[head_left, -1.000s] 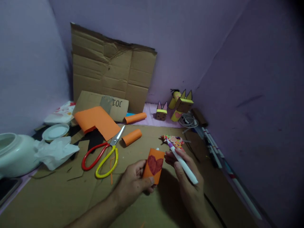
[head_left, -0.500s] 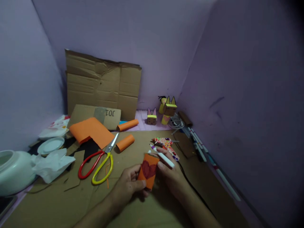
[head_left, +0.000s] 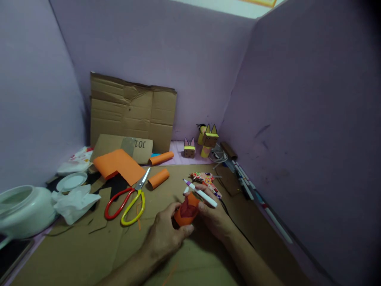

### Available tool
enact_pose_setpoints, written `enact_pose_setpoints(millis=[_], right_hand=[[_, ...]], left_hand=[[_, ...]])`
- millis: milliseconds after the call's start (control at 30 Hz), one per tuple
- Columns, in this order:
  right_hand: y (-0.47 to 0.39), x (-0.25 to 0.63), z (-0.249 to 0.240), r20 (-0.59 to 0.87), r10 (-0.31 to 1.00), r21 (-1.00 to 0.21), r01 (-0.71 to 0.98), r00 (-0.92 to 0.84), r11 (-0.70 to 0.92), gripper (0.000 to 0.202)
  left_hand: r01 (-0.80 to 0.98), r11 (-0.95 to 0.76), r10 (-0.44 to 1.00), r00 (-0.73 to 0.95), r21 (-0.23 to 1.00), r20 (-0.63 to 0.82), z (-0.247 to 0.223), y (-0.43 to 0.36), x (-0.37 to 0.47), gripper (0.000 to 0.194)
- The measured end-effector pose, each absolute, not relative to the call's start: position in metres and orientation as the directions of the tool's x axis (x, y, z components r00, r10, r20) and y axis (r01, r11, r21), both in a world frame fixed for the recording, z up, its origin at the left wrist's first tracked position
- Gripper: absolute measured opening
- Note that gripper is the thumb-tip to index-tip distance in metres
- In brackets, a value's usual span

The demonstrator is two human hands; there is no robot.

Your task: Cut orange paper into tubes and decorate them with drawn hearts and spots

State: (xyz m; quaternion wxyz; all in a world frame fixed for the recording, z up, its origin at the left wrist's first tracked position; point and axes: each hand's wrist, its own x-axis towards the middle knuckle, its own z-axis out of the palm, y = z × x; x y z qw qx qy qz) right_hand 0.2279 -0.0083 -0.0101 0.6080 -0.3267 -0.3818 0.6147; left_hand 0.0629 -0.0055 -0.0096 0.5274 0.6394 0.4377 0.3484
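An orange paper tube (head_left: 182, 216) with a dark red heart drawn on it is tilted between my hands. My left hand (head_left: 168, 230) is closed round its left side, the thumb along the lower end. A white marker (head_left: 206, 197) with a purple tip lies across the fingers of my right hand (head_left: 216, 214), pointing up and left. That hand's thumb presses at the tube's right edge. Its lower fingers are hidden behind the tube. Scissors (head_left: 139, 189) with one red and one yellow handle lie spread at the left.
Two orange rolls (head_left: 159, 178) and an orange sheet (head_left: 120, 166) lie behind the scissors. A patterned glue gun (head_left: 205, 178) is beyond my right hand. Small cardboard animal figures (head_left: 210, 140) stand at the back. A white pot (head_left: 25, 212) sits at the left, markers (head_left: 245, 178) at the right.
The orange tube has tipped, so its heart looks foreshortened. My left hand has turned with its thumb further right. The camera view has shifted, showing more of the wall's top.
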Motion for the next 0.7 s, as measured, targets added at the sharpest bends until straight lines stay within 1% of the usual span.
enact_pose_setpoints(millis=[67, 100, 167, 233, 300, 333, 400, 467, 500, 533, 600, 700], right_hand=[[-0.008, 0.226, -0.012, 0.067, 0.997, -0.867, -0.496, -0.026, 0.046, 0.051], [-0.008, 0.226, -0.012, 0.069, 0.998, -0.868, -0.493, -0.012, 0.054, 0.049], [-0.009, 0.225, -0.012, 0.074, 0.997, -0.874, -0.481, 0.009, 0.069, 0.046], [-0.009, 0.225, -0.012, 0.073, 0.997, -0.882, -0.466, 0.013, 0.071, 0.044], [-0.009, 0.226, -0.01, 0.072, 0.997, -0.883, -0.464, 0.003, 0.065, 0.043], [-0.009, 0.226, -0.009, 0.072, 0.997, -0.883, -0.466, -0.005, 0.062, 0.042], [-0.01, 0.226, -0.006, 0.07, 0.997, -0.885, -0.463, -0.029, 0.049, 0.042], [-0.01, 0.226, -0.004, 0.064, 0.996, -0.888, -0.459, -0.057, 0.031, 0.041], [-0.01, 0.226, -0.003, 0.059, 0.996, -0.886, -0.463, -0.069, 0.02, 0.041], [-0.01, 0.227, -0.003, 0.055, 0.995, -0.88, -0.475, -0.08, 0.011, 0.042], [-0.009, 0.228, -0.004, 0.052, 0.996, -0.863, -0.505, -0.069, 0.01, 0.045], [-0.008, 0.234, -0.007, 0.056, 0.998, -0.875, -0.479, 0.033, 0.065, 0.047]], left_hand=[[0.331, -0.126, 0.938, 0.347, 0.935, 0.003, -0.008, -0.008, 0.064, 0.026], [0.377, -0.148, 0.938, 0.347, 0.914, 0.009, -0.007, -0.01, 0.064, 0.02], [0.419, -0.173, 0.934, 0.356, 0.891, 0.014, -0.005, -0.012, 0.065, 0.017], [0.408, -0.189, 0.932, 0.362, 0.893, 0.032, -0.005, -0.013, 0.065, 0.018], [0.347, -0.177, 0.924, 0.38, 0.921, 0.035, -0.006, -0.012, 0.065, 0.02], [0.29, -0.132, 0.912, 0.411, 0.948, 0.001, -0.007, -0.011, 0.065, 0.023], [0.134, 0.044, 0.845, 0.524, 0.99, -0.108, -0.009, -0.009, 0.065, 0.036], [-0.007, 0.245, 0.738, 0.65, 0.969, -0.182, -0.01, -0.006, 0.065, 0.049], [-0.049, 0.309, 0.703, 0.685, 0.95, -0.193, -0.011, -0.005, 0.065, 0.052], [-0.071, 0.341, 0.687, 0.7, 0.937, -0.196, -0.011, -0.004, 0.065, 0.054], [-0.078, 0.336, 0.703, 0.684, 0.939, -0.195, -0.011, -0.003, 0.064, 0.052], [-0.057, 0.284, 0.786, 0.585, 0.957, -0.199, -0.013, -0.002, 0.066, 0.048]])
